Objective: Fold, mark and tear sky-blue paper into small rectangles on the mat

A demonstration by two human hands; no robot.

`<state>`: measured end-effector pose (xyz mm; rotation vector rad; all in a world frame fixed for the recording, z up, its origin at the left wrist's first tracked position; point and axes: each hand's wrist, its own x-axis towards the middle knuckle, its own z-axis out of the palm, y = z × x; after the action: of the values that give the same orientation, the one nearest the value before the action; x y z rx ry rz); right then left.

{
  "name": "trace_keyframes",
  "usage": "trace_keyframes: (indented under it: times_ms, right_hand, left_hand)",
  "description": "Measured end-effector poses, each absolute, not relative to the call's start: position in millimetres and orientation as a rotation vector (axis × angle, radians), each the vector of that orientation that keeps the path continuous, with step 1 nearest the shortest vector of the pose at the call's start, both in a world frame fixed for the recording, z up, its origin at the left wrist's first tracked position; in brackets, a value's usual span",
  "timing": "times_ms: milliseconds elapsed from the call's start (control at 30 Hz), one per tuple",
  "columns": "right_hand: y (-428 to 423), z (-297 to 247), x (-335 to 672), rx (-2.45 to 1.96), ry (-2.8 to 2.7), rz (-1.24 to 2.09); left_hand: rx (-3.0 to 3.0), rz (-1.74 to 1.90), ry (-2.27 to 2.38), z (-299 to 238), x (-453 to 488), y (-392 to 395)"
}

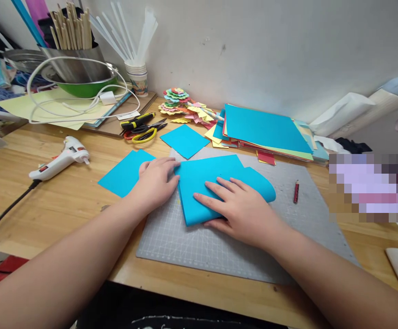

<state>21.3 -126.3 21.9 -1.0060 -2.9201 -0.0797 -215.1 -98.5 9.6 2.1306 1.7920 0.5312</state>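
Observation:
A blue sheet of paper [207,176] lies folded over on the grey cutting mat [199,256], its right side curling up in a loose bend. Spread flat across the lower right of the folded sheet is my right hand [245,208], fingers apart and pressing on it. My left hand [158,183] rests at the sheet's left edge with its fingers stretched out, their tips touching that edge. Partly under my left hand is a square of blue paper [123,173]. Another blue square [185,140] lies just beyond the folded sheet.
A white glue gun [60,160] lies at left with its black cord. Yellow-handled scissors [144,133], layered paper flowers [174,100] and a stack of coloured paper [264,128] sit behind. A short dark red pencil [296,192] is on the mat's right.

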Motion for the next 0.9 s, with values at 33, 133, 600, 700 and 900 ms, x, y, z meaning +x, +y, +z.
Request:
trace_keyframes:
  times_ms: [33, 133, 600, 700, 900]
  right_hand:
    - [-126, 22, 25, -1.002, -2.919, -0.1]
    - [-124, 22, 41, -0.979, -2.92, -0.167]
    - [-122, 19, 66, -1.006, -2.799, -0.386]
    - [-127, 19, 66, -0.851, -2.809, -0.428]
    - [-149, 30, 72, -0.748, -2.886, -0.394]
  left_hand:
    - [2.128, 0.532, 1.776, 10, -213, -100]
    - [2.124, 0.548, 1.742, 11, -207, -105]
    - [2.273, 0.417, 1.808, 10, -196, -120]
    - [2.285, 0.402, 1.792, 9, -198, -119]
    - [2.438, 0.332, 1.557, 9, -194, -122]
